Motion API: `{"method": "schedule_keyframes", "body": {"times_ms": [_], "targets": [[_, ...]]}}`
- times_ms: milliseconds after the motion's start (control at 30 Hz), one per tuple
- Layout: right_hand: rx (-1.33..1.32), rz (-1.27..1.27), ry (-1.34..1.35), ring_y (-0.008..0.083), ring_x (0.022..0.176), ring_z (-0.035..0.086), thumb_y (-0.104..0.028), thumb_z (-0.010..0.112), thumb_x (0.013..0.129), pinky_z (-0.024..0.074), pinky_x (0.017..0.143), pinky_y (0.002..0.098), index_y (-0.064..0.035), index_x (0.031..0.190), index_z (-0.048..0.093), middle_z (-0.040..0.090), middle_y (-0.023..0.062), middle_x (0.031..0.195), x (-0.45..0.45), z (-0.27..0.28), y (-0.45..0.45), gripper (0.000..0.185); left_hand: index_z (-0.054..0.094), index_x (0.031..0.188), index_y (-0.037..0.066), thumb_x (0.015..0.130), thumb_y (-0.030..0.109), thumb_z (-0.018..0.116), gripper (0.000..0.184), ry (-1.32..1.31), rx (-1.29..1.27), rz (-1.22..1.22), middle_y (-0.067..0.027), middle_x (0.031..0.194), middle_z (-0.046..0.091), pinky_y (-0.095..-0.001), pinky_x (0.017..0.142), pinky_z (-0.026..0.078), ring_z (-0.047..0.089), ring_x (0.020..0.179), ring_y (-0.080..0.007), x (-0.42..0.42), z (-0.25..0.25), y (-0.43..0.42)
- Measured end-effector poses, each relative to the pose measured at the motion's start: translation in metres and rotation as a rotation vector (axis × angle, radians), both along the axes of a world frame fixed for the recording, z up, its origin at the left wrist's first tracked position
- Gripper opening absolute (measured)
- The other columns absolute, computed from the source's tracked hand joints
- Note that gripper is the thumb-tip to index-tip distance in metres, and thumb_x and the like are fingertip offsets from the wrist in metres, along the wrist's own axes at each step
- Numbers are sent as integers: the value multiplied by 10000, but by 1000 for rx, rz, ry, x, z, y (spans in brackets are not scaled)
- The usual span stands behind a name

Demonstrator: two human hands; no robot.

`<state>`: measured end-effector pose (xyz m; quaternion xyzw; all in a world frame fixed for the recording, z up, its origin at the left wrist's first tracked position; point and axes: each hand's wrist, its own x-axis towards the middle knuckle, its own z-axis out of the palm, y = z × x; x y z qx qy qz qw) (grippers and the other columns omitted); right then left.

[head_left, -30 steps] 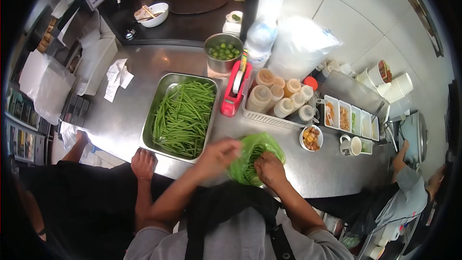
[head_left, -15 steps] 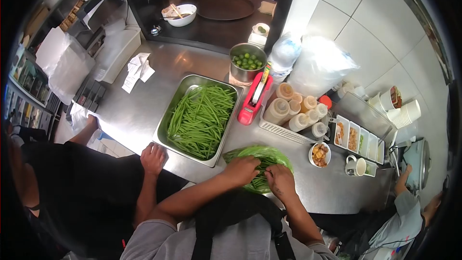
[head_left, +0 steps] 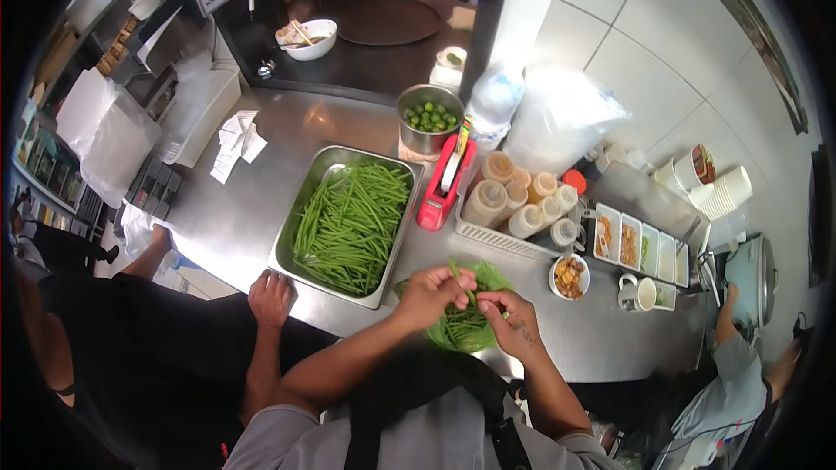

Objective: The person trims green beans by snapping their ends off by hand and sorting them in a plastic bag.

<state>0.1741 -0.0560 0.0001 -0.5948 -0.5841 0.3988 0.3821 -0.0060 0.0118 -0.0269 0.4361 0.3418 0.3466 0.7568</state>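
My left hand (head_left: 433, 298) pinches a slim green bean (head_left: 461, 276) that points up between its fingers. Close beside it, my right hand (head_left: 512, 322) has thumb and fingers closed at the bean's lower end. Both hands are over an open green plastic bag (head_left: 493, 274), with more green beans (head_left: 459, 329) inside. To the left of the bag stands a steel tray (head_left: 326, 288) filled with loose green beans (head_left: 353, 226).
A co-worker's hand (head_left: 271, 298) rests on the counter edge left of the tray. Behind are a pot of limes (head_left: 414, 135), a red tape dispenser (head_left: 433, 207) and a basket (head_left: 501, 242) of sauce bottles. A bowl of food (head_left: 569, 277) and a mug (head_left: 638, 294) stand right.
Both hands have lifted slightly from the bag's contents, and a green bean now shows between them. The view has shifted a little.
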Motion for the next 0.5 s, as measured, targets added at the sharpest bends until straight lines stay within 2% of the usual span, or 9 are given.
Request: {"method": "schedule_keyframes", "body": {"times_ms": [33,133,333,500], "targets": [[-12,-10,2,153,744,607,-100,656,850,469,675,264,-7,1023,651,648,81,846,-2,-2,-2,196,616,1072,-27,953,117,553,198,-52,-31,42,-92,936,659,-268,666,517,598,677,-118,-3,4,3],[-122,-14,182,69,725,546,-113,651,874,441,659,228,-8,984,659,625,15,819,-7,-4,-3,152,604,1101,-26,961,118,535,212,-126,-77,45,-121,966,656,-305,706,532,619,716,-148,-7,-2,4],[-257,-10,297,58,731,555,-127,630,896,445,674,215,10,968,655,638,12,810,-6,-15,-2,158,592,1116,-25,962,116,528,218,-221,-139,85,-146,994,650,-330,740,540,628,742,-169,-7,-5,6],[-270,-52,323,74,730,574,-130,602,905,454,673,231,14,940,655,656,28,793,-4,-22,-3,157,589,1122,-23,964,105,518,216,-259,-132,109,-144,979,649,-337,742,546,629,738,-167,-9,-7,8]]}}
